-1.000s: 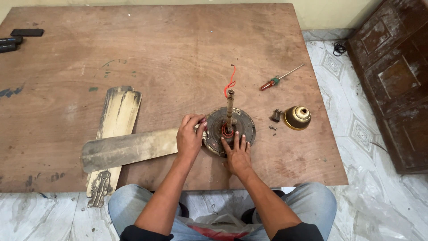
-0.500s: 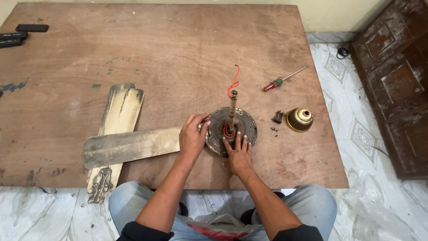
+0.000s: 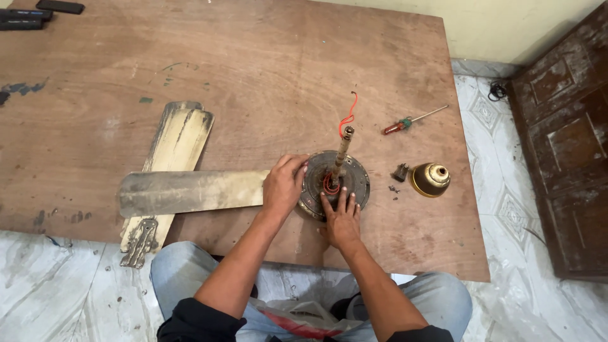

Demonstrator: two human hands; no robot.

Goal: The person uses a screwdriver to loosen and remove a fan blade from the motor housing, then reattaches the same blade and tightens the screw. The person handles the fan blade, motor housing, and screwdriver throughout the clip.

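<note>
Left hand (image 3: 284, 185) curls over the rim of the round fan motor (image 3: 335, 183) on the wooden board (image 3: 266, 82), fingers gripping its left edge. Right hand (image 3: 341, 218) lies flat, fingers spread open, pressing the motor's near face beside the upright shaft (image 3: 341, 155).

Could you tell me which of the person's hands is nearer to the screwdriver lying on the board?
Right. The right hand rests on the motor housing, below-left of the screwdriver; the left hand is farther left.

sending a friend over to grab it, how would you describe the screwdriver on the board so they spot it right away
Start at the round fan motor near the front edge of the brown wooden board. Look up and right, past the brass bell-shaped cup. The screwdriver lies there alone: the only thin straight tool, with a red-and-green handle and a bare metal shaft.
</note>
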